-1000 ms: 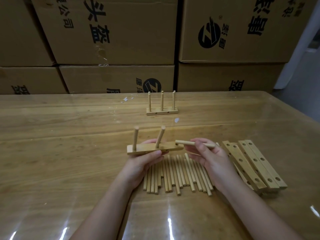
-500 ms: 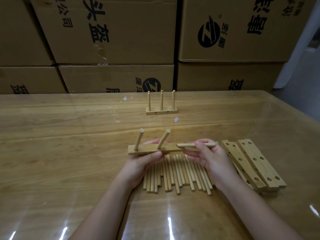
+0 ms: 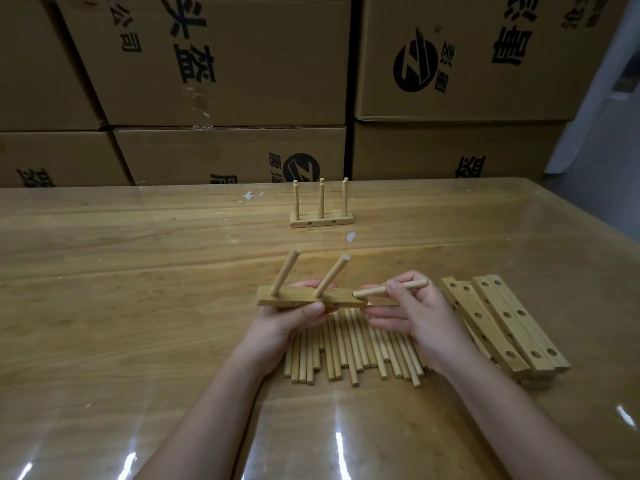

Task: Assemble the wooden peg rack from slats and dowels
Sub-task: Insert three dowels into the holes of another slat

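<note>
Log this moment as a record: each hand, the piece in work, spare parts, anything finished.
left hand: holds slat above the table
seated dowels: two, leaning right
right hand: pinches dowel, its tip at the slat's right end, not yet in
loose dowels: row on table under hands
spare slats: stacked, right
finished rack: far side, dowels upright

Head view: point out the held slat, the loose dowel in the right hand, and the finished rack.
Held slat [image 3: 298,294]: head view, top face, left half.
Loose dowel [image 3: 370,291]: head view, bare shaft near its left tip.
Finished rack [image 3: 322,222]: head view, its base slat.
</note>
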